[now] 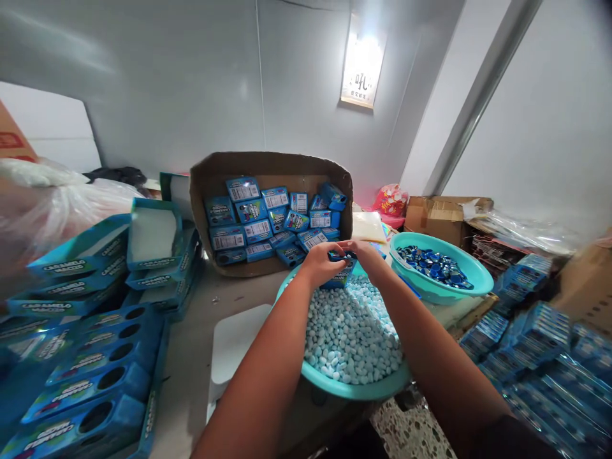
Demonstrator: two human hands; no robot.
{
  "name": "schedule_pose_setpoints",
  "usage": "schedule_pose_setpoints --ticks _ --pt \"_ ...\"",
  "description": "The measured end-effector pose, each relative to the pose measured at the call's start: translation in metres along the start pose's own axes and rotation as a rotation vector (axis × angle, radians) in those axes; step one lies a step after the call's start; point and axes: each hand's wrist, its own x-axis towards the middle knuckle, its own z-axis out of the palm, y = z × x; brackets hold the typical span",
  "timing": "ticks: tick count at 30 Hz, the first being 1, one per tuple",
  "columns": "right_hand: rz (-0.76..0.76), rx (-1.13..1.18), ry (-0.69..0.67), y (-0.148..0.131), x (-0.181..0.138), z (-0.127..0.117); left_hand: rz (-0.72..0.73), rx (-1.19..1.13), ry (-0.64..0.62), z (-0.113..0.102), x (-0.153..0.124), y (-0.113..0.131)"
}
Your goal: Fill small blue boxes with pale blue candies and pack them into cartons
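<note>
From the head view, we see both arms reaching far across the counter (pixel 191 357). The left hand (pixel 319 262) and the right hand (pixel 367 254) meet over the far rim of a teal basin (pixel 354 389), and together they are grasping one small blue packet (pixel 340 271), fingers curled round its top from either side (what the fingertips do at its opening is hidden from us). The packet hangs just above the pale blue candies (pixel 351 331) that fill the basin.

Just right of the hands sits a second teal basin (pixel 471 280) holding dark blue caps (pixel 433 264). Far behind the hands, a cardboard box (pixel 270 167) lies tipped open toward us, with more blue packets (pixel 268 223) piled inside it. On the left, blue display cartons (pixel 86 382) are stacked from near to far, some showing round holes. On the right, near the edge, lie heaps of flat blue wrappers (pixel 540 344), and beyond them a brown carton (pixel 442 217). A lit sign (pixel 362 64) hangs on the far wall.
</note>
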Motion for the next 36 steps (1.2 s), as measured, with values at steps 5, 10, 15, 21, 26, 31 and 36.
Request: schedule_pose_setpoints --ticks 5,10,15,21,26,31,36 --pt "-0.120 -0.177 0.010 -0.001 -0.002 -0.004 -0.017 0.018 0.001 0.000 0.000 0.002" --pt "-0.174 -0.307 0.035 0.004 -0.006 -0.014 -0.083 0.052 0.035 -0.001 -0.006 0.009" --pt "-0.100 -0.282 0.121 0.009 0.003 -0.016 -0.117 0.038 0.019 -0.003 -0.010 0.013" --pt "-0.132 -0.454 0.241 -0.005 -0.027 -0.022 -0.138 -0.065 -0.014 -0.002 -0.005 0.007" --pt "-0.032 -0.644 -0.154 0.016 -0.071 -0.015 -0.192 -0.120 -0.128 -0.003 -0.002 -0.001" --pt "-0.006 -0.591 -0.428 0.030 -0.078 -0.011 -0.228 -0.097 -0.148 -0.006 -0.004 0.000" --pt "0.125 -0.491 -0.506 0.023 -0.076 -0.013 -0.241 -0.075 -0.132 -0.004 -0.003 0.001"
